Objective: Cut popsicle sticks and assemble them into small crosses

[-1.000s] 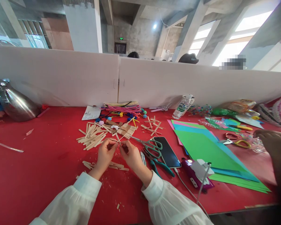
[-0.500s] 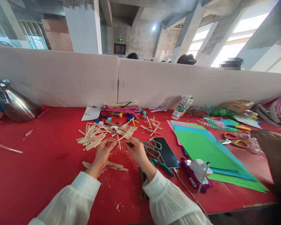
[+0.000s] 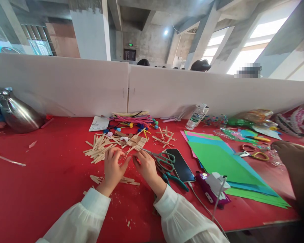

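Note:
Thin wooden craft sticks (image 3: 128, 152) cross one another in front of my fingertips, partly hidden by them. My right hand (image 3: 147, 168) pinches an end of these sticks between thumb and fingers. Just to the left, my left hand (image 3: 114, 170) has its thumb apart from its curled fingers, close to the sticks, with no clear grip on them. Behind both hands lies a flat piece made of joined sticks (image 3: 136, 142). A loose pile of craft sticks (image 3: 98, 148) spreads to its left, and a few cut sticks (image 3: 129, 181) lie under my left wrist.
Green-handled scissors (image 3: 166, 162), teal-handled pliers (image 3: 177, 181) and a phone (image 3: 181, 165) lie right of my hands. Coloured paper (image 3: 218, 155), a water bottle (image 3: 196, 117) and a purple power strip (image 3: 212, 192) are further right. A steel jug (image 3: 19, 111) stands left; another person's arm (image 3: 291, 162) is right.
My left hand has loosened from the crossed sticks, its thumb and fingers parting. The sticks have turned and tilted, and my right hand stays beside them.

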A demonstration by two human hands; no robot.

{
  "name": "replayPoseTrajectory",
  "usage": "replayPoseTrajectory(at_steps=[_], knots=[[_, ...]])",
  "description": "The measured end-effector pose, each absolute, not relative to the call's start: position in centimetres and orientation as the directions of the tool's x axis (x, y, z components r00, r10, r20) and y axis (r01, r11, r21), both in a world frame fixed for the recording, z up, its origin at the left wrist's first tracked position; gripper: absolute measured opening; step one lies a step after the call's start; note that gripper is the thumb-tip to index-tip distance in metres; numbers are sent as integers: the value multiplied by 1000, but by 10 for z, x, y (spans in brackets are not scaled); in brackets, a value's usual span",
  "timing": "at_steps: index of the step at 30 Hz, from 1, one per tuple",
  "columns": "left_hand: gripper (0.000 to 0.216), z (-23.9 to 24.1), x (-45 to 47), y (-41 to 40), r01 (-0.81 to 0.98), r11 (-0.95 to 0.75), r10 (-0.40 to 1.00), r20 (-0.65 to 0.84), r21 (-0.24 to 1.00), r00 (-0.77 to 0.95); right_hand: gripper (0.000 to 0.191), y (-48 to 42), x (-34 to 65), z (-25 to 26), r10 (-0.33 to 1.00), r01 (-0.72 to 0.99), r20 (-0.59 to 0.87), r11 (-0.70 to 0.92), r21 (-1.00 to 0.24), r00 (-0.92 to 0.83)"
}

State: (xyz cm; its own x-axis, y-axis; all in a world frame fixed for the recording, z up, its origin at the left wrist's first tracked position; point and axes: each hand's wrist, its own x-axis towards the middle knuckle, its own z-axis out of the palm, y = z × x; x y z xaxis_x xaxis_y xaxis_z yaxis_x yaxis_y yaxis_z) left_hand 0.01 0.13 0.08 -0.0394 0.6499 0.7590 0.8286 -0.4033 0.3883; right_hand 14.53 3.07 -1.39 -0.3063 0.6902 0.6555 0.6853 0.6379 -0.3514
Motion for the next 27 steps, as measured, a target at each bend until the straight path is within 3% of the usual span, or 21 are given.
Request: replayPoseTrajectory(at_steps=[9,19,27], knots=[[15,0,-1,5,867,-359,649,760,344,-33,13,29,141,-15,847,518,516,500,-694,-127],[19,-3,3,5,840,-377,664,746,391,-49,12,28,139,-13,857,512,499,488,-707,-127],[17,-5,-3,5,645,-422,771,626,637,-114,13,30,141,-17,878,432,469,462,-775,-99]])
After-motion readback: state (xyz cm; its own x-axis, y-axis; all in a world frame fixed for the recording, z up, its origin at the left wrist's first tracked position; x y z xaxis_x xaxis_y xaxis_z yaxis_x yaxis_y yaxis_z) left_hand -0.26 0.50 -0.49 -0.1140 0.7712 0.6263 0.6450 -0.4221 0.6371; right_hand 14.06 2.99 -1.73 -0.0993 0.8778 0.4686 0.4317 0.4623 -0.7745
